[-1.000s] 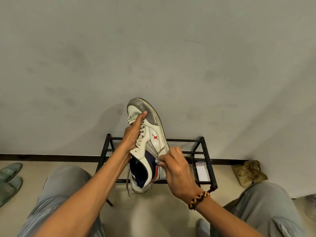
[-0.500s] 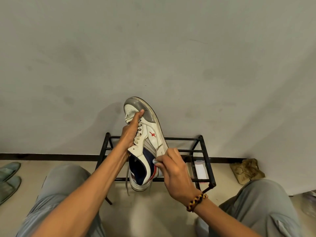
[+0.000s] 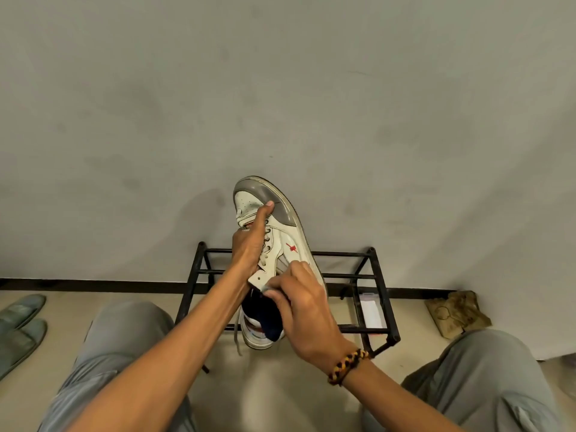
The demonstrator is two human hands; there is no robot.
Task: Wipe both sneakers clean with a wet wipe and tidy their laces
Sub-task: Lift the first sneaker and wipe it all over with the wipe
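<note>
Center of frame: left hand (image 3: 249, 251) is gripping a white leather sneaker with grey toe cap and red side logo (image 3: 285, 241), fingers curled around the laced front, thumb lying toward the toe, holding it up toe-away in front of the wall. Right hand (image 3: 304, 310) is pinching a small pale wet wipe (image 3: 266, 288), mostly hidden, pressing it at the navy collar edge. A loose grey lace (image 3: 237, 336) is dangling below the heel. Behind, lower center, a black metal shoe rack (image 3: 378, 294) is standing on the floor. Green slippers (image 3: 20, 325) are lying at lower left, a crumpled brown bag (image 3: 456, 313) at right.
</note>
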